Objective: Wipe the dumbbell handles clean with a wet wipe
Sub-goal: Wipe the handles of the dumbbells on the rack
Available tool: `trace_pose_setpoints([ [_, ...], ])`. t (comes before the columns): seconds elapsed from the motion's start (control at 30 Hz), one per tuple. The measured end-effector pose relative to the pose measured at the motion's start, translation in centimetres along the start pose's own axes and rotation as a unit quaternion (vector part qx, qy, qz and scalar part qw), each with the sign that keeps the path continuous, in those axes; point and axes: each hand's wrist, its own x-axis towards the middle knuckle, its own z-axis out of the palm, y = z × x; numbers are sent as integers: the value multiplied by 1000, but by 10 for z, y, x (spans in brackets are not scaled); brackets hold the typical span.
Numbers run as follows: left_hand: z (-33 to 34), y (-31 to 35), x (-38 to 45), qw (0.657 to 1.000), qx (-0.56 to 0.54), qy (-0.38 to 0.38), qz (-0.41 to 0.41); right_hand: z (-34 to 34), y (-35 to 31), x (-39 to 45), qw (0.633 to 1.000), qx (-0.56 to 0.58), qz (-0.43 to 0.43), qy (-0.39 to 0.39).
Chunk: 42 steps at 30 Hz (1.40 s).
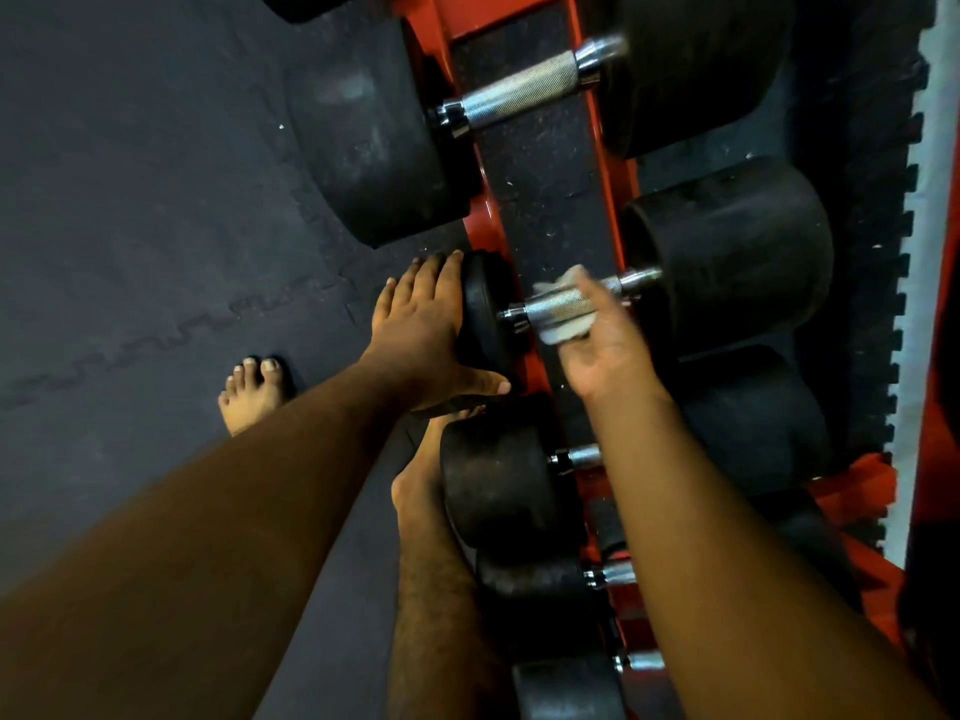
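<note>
A black dumbbell lies across the red rack, its chrome knurled handle (556,304) in the middle of the view. My right hand (602,350) curls under that handle and holds a white wet wipe (563,332) against it; the hand is motion-blurred. My left hand (426,330) lies flat with straight fingers on the outer face of the dumbbell's left head (488,314), thumb hooked under its lower edge. A bigger dumbbell with a bare chrome handle (519,88) sits farther along the rack.
The red rack (524,23) with a dark speckled centre strip runs from top to bottom right. More dumbbells (498,491) lie nearer me, partly hidden by my right forearm. My bare feet (254,394) stand on dark interlocking floor mats.
</note>
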Motion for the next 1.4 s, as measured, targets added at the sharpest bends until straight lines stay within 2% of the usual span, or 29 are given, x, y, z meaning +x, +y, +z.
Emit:
trace_pose_setpoints([
  [0.1,0,1,-1,1000,0,1,-1,-1,-13,-1,987,148,-28,47],
  [0.13,0,1,-1,1000,0,-1,-2,2,-10,-1,985,162,-33,59],
  [0.33,0,1,-2,1000,-1,0,-3,10,9,6,990,138,-29,29],
  [0.47,1,1,-2,1000,0,3,1,4,-1,11,978,188,-89,31],
  [0.53,2,0,-1,1000,2,5,-4,10,18,7,987,137,-78,33],
  [0.63,2,2,-2,1000,2,0,-6,10,46,-4,999,12,-9,33],
  [0.7,1,2,-4,1000,6,4,-5,4,57,-9,996,-50,-28,65],
  [0.8,1,2,-4,1000,4,8,-4,-8,72,-29,967,-199,-93,128],
  [0.9,0,2,-4,1000,4,8,-2,-12,71,-59,945,-278,-173,23],
  [0.93,0,1,-4,1000,4,8,-1,-12,62,-64,924,-312,-223,-11],
  [0.97,0,1,-3,1000,5,10,-1,-12,50,-64,885,-356,-301,-26],
  [1.0,1,1,-3,1000,5,12,0,-13,38,-60,819,-413,-397,-22],
  [1.03,1,1,-3,1000,6,12,0,-17,28,-49,728,-481,-489,-7],
  [1.07,1,0,-3,1000,6,11,0,-23,18,-34,637,-546,-544,7],
  [1.1,1,1,-3,1000,5,11,0,-30,11,-20,568,-609,-553,17],
  [1.13,1,0,-3,1000,2,9,-1,-35,8,-11,526,-670,-523,25],
  [1.23,2,0,-2,1000,0,6,-1,-46,21,0,427,-784,-451,17],
  [1.33,1,1,-1,1000,3,6,-2,-48,27,2,320,-826,-462,-47],
  [1.4,1,1,-1,1000,0,5,-1,-52,19,4,287,-836,-468,-10],
])
